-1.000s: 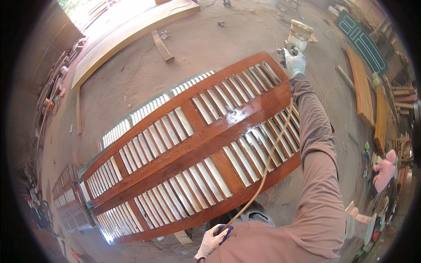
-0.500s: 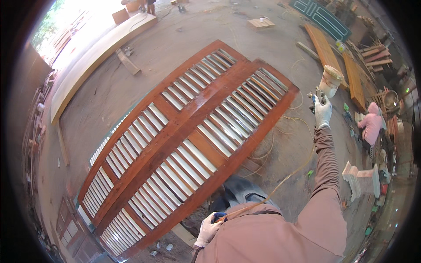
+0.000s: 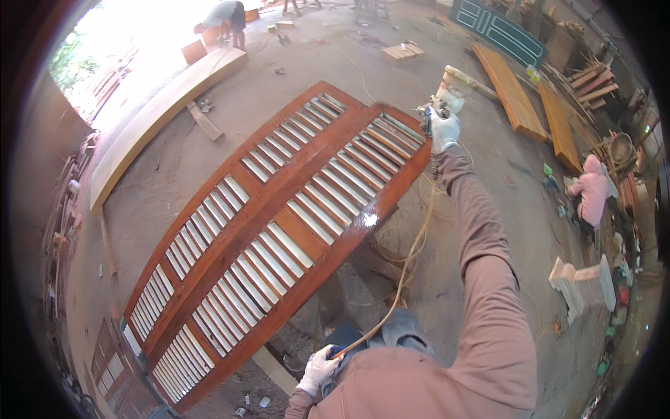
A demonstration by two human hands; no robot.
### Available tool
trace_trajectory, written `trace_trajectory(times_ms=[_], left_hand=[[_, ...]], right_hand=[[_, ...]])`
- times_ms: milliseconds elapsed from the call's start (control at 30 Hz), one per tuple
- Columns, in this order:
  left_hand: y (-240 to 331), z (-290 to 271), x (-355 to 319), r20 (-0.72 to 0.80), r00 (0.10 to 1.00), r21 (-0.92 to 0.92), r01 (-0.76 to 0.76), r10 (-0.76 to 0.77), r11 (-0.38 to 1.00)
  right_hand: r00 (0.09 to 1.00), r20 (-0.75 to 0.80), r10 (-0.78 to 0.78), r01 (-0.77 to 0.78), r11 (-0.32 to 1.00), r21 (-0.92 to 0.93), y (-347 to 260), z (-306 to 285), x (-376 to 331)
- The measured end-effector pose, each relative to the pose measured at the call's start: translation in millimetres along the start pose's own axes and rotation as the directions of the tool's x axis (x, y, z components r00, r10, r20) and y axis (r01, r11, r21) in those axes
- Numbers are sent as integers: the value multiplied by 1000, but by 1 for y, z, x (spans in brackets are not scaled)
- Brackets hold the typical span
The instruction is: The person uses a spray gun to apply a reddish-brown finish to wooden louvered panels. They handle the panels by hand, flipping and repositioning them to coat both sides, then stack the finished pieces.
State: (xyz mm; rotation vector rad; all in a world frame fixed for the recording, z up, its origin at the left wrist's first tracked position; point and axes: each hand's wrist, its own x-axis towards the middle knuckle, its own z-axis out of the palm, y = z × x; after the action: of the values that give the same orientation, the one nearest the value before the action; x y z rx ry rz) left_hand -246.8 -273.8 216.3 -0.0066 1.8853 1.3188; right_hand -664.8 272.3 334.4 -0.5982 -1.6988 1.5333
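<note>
A reddish-brown louvered wooden door panel [image 3: 271, 199] with pale slats lies slantwise across the middle, to the left of my body. My right hand [image 3: 444, 131], gloved in white, is closed round a spray gun whose stained, pale cup [image 3: 453, 89] sits on top. It is held out at arm's length beside the panel's far right end. Low down by my waist, my gloved left hand [image 3: 319, 370] grips a tan hose [image 3: 382, 322]. The hose curves up toward the spray gun. A wet, bright gleam shows on the panel's near long edge.
Loose hose loops lie on the floor right of the panel. A long pale slab [image 3: 155, 126] stands at left; orange planks [image 3: 508, 91] and a green panel [image 3: 499, 31] lie far right. A person in pink [image 3: 593, 192] crouches at right; another person [image 3: 225, 19] bends at the back.
My right hand has swung left with the spray gun, closer to the panel's far end. The view has shifted, and a bending person now shows at the back. My left hand keeps its hold.
</note>
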Motion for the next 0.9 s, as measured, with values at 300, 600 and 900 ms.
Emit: trace_trajectory(times_ms=[300, 600, 900], left_hand=[[-4, 136, 26, -285, 939, -235, 126, -192, 964], [-6, 228, 109, -247, 945, 604, -22, 213, 796], [144, 283, 216, 75, 926, 432, -364, 369, 825]], right_hand=[[992, -27, 127, -127, 992, -8, 54, 38, 62], [998, 69, 9, 11, 958, -286, 71, -281, 47], [917, 379, 125, 22, 932, -361, -32, -462, 21]])
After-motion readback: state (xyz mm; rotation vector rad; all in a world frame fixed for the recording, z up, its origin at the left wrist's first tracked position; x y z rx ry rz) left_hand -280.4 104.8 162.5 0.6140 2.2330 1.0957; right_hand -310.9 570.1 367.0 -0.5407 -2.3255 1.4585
